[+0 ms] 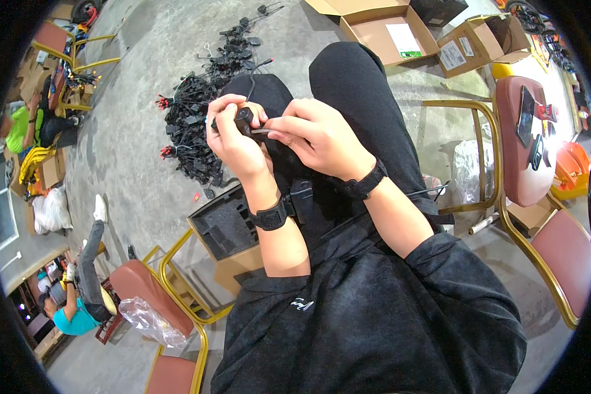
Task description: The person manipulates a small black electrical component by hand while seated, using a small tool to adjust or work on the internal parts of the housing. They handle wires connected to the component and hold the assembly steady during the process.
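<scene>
My left hand [235,146] is closed around a small black boxy part [244,115], held up over my lap. A black cable [252,84] with a reddish tip rises beside that hand, seemingly from the part. My right hand [318,134] pinches a thin grey strip-like piece [261,131] against the part's near side; its exact kind is too small to tell. Between my wrists, a black block-shaped object [301,190] rests on my lap.
A heap of black cabled parts [190,131] lies on the floor ahead left. Near my left knee is a box with a black tray [226,226]. Open cartons [387,39] stand ahead; a chair [519,177] holding a phone is right. Two people work at far left.
</scene>
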{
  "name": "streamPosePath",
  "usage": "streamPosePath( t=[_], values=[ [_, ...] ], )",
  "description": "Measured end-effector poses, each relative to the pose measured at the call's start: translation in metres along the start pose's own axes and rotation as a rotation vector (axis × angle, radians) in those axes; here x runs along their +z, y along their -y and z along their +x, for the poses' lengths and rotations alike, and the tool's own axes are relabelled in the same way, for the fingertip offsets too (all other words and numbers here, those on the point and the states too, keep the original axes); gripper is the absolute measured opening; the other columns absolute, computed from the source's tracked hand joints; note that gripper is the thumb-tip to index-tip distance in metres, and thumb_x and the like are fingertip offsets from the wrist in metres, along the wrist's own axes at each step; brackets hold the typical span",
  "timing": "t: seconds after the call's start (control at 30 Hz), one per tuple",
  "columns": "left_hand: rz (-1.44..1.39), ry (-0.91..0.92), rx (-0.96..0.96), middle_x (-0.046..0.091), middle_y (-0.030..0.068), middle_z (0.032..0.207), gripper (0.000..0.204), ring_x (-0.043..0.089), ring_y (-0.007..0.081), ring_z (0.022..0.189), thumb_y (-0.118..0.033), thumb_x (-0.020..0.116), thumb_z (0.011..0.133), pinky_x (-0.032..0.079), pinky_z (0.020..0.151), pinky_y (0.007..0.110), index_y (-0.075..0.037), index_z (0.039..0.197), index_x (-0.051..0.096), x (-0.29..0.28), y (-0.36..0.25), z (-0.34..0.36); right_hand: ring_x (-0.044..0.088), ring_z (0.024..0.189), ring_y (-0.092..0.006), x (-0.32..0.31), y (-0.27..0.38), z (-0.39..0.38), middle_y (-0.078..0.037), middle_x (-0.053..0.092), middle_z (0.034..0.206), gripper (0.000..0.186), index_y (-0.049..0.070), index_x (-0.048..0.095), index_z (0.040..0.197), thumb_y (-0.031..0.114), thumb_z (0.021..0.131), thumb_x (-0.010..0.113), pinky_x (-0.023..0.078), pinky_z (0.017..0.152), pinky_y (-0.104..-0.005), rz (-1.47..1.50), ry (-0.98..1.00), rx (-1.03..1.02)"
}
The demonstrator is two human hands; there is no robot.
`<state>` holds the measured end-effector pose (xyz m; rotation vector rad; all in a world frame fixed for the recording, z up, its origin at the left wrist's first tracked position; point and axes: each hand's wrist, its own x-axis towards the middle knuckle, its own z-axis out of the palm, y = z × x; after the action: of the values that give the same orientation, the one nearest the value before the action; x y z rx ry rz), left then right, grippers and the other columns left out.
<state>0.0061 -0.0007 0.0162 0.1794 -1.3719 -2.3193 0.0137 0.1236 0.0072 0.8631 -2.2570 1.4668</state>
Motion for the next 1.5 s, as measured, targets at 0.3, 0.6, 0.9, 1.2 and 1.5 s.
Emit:
streamPosePath(
  t=[0.3,0.6,0.9,1.2,1.5],
  values=[
    [0.024,-0.007,-0.013,0.045,0.0080,0.055,0.015,0.045,0.0169,0.050,-0.008,0.042,0.084,0.039,0.051,0.028,0.002,0.080,0.051,0.0007,-0.0010,0.0003,0.052,0.075,-0.0221,-0.0031,-0.0001,0.0032,-0.004,0.053,0.082,0.012,0.011,0.065,0.084,0.013,0.072,0.067,0.042,0.066,-0.0324,-0.083,-0.033,-0.115],
    [-0.046,-0.016,-0.011,0.045,0.0080,0.054,0.014,0.045,0.0168,0.049,-0.008,0.042,0.084,0.038,0.050,0.027,0.002,0.079,0.051,0.0003,-0.0011,0.0006,0.055,0.071,-0.0233,0.0004,0.0002,-0.0028,-0.005,0.055,0.077,0.015,0.010,0.066,0.088,0.012,0.074,0.066,0.045,0.061,-0.0327,0.077,0.025,0.093],
    [0.001,-0.012,-0.006,0.046,0.0084,0.054,0.015,0.045,0.0166,0.049,-0.008,0.042,0.084,0.039,0.050,0.027,0.002,0.080,0.051,0.0002,-0.0007,0.0006,0.054,0.071,-0.0235,0.0019,-0.0024,0.0011,-0.006,0.054,0.078,0.015,0.010,0.066,0.089,0.012,0.074,0.067,0.045,0.062,-0.0331,0.069,-0.040,-0.020],
    [-0.020,-0.002,0.007,0.045,0.0080,0.054,0.015,0.044,0.0160,0.048,-0.008,0.041,0.085,0.039,0.051,0.028,0.002,0.080,0.051,0.0018,-0.0025,0.0007,0.057,0.065,-0.0226,0.0000,0.0006,-0.0018,-0.005,0.056,0.074,0.011,0.010,0.066,0.086,0.014,0.075,0.067,0.046,0.057,-0.0324,0.060,0.015,0.077],
    [-0.021,-0.020,-0.003,0.046,0.0081,0.054,0.015,0.043,0.0157,0.048,-0.007,0.041,0.085,0.040,0.051,0.029,0.003,0.079,0.051,0.0017,-0.0003,0.0002,0.056,0.068,-0.0230,-0.0004,-0.0001,0.0015,-0.005,0.056,0.076,0.011,0.009,0.066,0.086,0.010,0.074,0.067,0.046,0.059,-0.0325,0.098,-0.039,-0.001]
  ],
)
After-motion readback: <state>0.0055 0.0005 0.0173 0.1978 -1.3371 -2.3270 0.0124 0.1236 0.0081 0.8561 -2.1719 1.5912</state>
